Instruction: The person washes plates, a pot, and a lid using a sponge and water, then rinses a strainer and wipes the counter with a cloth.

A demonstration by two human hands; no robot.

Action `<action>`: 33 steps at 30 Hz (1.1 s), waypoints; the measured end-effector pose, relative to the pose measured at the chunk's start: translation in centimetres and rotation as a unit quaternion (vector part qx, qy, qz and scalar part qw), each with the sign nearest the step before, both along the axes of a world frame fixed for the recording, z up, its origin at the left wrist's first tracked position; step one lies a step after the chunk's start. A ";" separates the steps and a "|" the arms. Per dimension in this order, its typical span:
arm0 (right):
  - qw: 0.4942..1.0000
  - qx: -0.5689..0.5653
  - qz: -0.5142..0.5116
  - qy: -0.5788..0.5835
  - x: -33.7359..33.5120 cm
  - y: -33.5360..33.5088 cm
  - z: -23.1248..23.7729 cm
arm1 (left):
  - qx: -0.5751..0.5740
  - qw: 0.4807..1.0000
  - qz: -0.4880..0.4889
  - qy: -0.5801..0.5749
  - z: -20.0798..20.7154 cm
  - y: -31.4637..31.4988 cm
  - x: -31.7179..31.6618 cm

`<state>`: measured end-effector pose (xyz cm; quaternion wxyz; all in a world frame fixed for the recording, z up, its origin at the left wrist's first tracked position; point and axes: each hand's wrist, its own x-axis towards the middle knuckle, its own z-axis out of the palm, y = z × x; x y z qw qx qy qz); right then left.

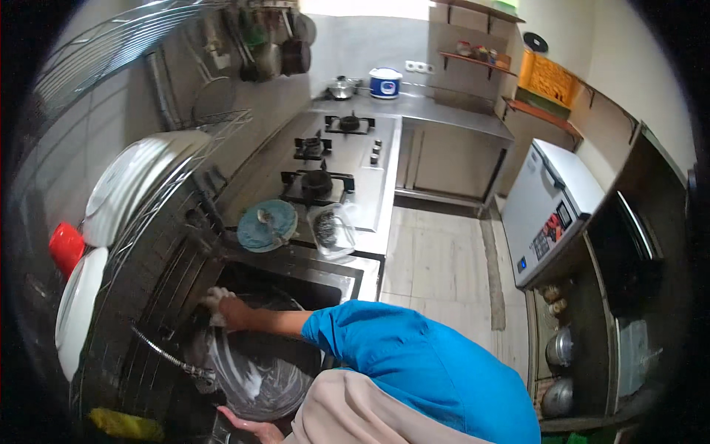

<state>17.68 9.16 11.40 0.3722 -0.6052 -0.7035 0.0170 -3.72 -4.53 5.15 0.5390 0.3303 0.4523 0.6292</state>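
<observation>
A large round pan (270, 385), dark and streaked with white suds, lies tilted in the sink (325, 280). At its near edge my left hand (255, 428) grips the rim, partly hidden by the lower border. My right hand (225, 309) reaches across to the far side of the pan, closed and covered in white foam. Whatever it holds, perhaps a foamy scrubber, cannot be made out. Beside the pan hangs a coiled metal faucet hose (164, 348), its spray end near the suds.
Behind the sink stand a blue plate (266, 226) with a spoon and a clear plastic tub (333, 231) with a dark scouring pad. White plates (122, 189) fill the left rack. A yellow sponge (126, 424) lies lower left. Gas burners (316, 183) and a white freezer (543, 214) are farther off.
</observation>
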 end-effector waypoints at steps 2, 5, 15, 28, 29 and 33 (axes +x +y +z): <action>0.988 0.143 0.017 -0.056 0.5 -0.7 -0.6 | 0.046 0.995 0.033 0.082 -1.9 0.5 -0.9; 0.959 0.023 0.140 -0.245 1.2 -1.3 -1.3 | 0.092 0.983 0.075 0.140 -3.3 1.6 -2.2; 0.995 0.063 0.063 -0.042 0.8 -0.5 -2.7 | -0.114 0.990 0.028 -0.075 1.2 1.3 -1.8; 0.971 -0.013 0.157 -0.178 -5.4 -0.2 -4.1 | 0.114 0.963 0.184 0.158 0.9 0.1 -0.1; 0.964 0.114 0.158 -0.180 -5.3 -1.7 -7.4 | 0.146 0.954 0.186 0.184 1.4 -0.2 2.0; 0.917 0.156 0.320 -0.179 -11.8 -7.7 -9.1 | 0.145 0.938 0.208 0.234 1.7 -0.3 2.4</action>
